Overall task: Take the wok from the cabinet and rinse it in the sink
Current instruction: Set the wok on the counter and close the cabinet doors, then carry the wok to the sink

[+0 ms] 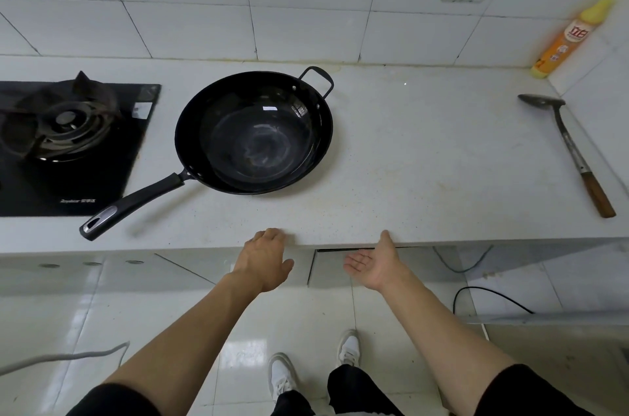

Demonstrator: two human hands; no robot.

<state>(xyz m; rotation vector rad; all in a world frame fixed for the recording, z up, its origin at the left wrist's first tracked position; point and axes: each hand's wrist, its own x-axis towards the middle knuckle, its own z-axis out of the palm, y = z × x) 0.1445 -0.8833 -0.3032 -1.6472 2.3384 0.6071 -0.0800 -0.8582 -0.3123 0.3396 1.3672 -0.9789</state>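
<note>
A black wok (255, 133) rests upright on the white countertop (425, 157), just right of the stove. Its long black handle (132, 204) points toward the front left, and a loop handle (318, 78) sits at its far rim. My left hand (265, 259) hangs at the counter's front edge, fingers spread and curled over the lip, holding nothing. My right hand (377, 262) is palm-up beside it, thumb touching the counter edge, fingers apart and empty. Behind my hands, a white cabinet door (326, 266) below the counter stands slightly ajar. No sink is in view.
A black gas stove (68, 140) fills the counter's left end. A metal spatula with a wooden handle (571, 150) lies at the far right. An orange and yellow bottle (568, 41) stands in the back right corner. Cables (483, 296) run along the floor.
</note>
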